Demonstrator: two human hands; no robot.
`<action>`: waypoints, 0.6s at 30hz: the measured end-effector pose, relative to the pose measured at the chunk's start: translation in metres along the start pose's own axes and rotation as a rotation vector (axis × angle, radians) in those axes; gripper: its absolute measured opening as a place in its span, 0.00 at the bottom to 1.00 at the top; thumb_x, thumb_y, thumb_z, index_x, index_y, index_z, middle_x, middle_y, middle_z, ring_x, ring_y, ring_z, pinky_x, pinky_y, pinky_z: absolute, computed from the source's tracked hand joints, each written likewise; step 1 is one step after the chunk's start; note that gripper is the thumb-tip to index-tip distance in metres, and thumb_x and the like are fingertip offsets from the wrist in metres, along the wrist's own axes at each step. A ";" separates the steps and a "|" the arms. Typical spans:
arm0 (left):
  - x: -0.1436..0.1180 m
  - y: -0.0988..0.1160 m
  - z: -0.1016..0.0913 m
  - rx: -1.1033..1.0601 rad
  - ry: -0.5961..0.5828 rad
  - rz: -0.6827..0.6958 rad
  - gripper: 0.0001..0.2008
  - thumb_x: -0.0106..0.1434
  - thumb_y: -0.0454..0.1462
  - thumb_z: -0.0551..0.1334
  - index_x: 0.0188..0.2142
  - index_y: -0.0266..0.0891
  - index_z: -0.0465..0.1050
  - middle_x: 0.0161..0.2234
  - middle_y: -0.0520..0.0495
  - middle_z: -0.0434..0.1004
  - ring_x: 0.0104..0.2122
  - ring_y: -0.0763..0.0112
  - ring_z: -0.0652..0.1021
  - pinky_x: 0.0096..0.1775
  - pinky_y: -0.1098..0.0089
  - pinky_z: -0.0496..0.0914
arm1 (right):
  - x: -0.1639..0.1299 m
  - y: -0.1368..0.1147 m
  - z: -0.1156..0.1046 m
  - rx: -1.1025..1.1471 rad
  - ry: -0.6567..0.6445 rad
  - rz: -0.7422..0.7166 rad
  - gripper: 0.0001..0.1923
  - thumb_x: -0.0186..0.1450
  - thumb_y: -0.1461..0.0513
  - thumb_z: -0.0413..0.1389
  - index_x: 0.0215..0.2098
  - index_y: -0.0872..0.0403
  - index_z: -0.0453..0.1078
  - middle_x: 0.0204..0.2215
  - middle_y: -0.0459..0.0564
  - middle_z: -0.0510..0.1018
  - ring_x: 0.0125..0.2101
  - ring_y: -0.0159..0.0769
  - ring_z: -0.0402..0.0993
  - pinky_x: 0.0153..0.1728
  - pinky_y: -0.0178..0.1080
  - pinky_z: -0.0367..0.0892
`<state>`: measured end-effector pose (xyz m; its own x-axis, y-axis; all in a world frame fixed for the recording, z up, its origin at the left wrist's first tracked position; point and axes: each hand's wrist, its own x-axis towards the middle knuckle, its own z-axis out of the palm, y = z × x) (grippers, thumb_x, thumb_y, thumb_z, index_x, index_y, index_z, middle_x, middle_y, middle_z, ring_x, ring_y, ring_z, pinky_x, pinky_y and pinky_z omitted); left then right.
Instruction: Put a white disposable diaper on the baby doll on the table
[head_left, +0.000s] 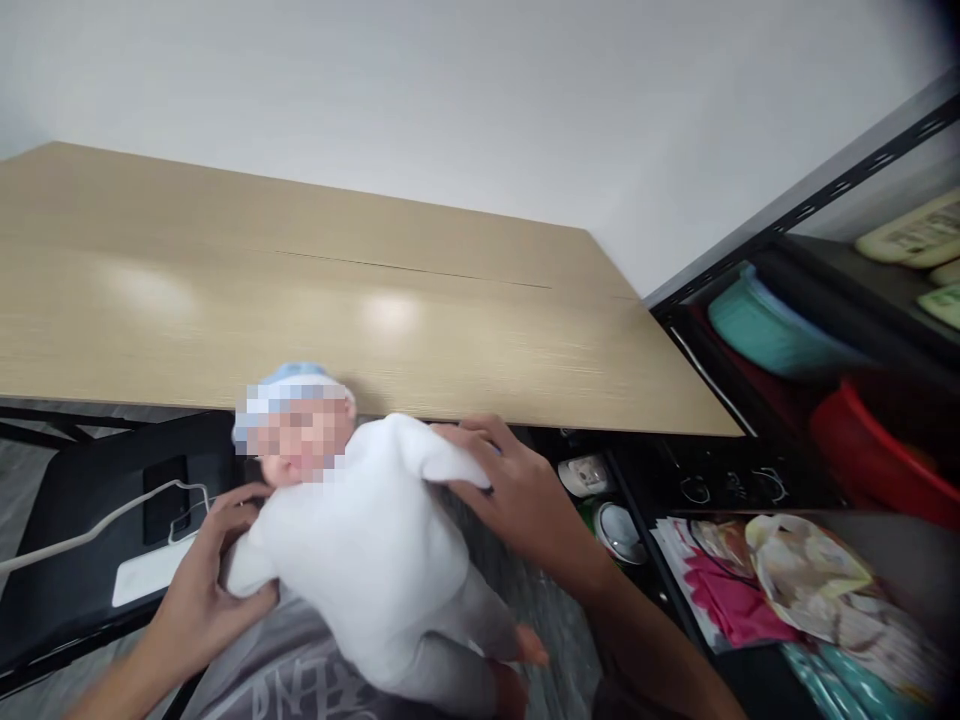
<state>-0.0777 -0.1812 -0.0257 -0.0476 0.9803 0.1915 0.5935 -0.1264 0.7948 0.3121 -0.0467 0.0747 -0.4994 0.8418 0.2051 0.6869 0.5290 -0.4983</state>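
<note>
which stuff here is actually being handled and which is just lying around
In hand: baby doll, gripped at its arms by the left hand and right hand.

Lying about: wooden table, white charger, red tub, teal tub, snack packets.

The doll (pixel 375 560) wears a white suit and a pale blue cap with a white band; its bare feet are pinkish. The bench (pixel 315 290) is light tan wood grain. The shelf (pixel 795 215) frame is black, holding a teal tub (pixel 765 325) and a red bowl (pixel 870 450). A packet (pixel 724 590) shows magenta. A white cable (pixel 90 530) crosses a black chair (pixel 82 560).
</note>
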 end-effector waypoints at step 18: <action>0.242 0.029 0.004 0.579 -0.186 0.059 0.38 0.72 0.63 0.62 0.68 0.40 0.69 0.49 0.35 0.89 0.46 0.40 0.87 0.44 0.58 0.71 | 0.073 0.133 0.050 -0.123 0.316 0.267 0.29 0.79 0.36 0.54 0.53 0.49 0.79 0.47 0.59 0.88 0.48 0.58 0.83 0.47 0.50 0.75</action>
<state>-0.0684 0.0530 0.0413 0.1088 0.9908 0.0808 0.9337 -0.1297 0.3337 0.3404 0.0797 -0.0187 -0.1228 0.9323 0.3403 0.8377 0.2813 -0.4682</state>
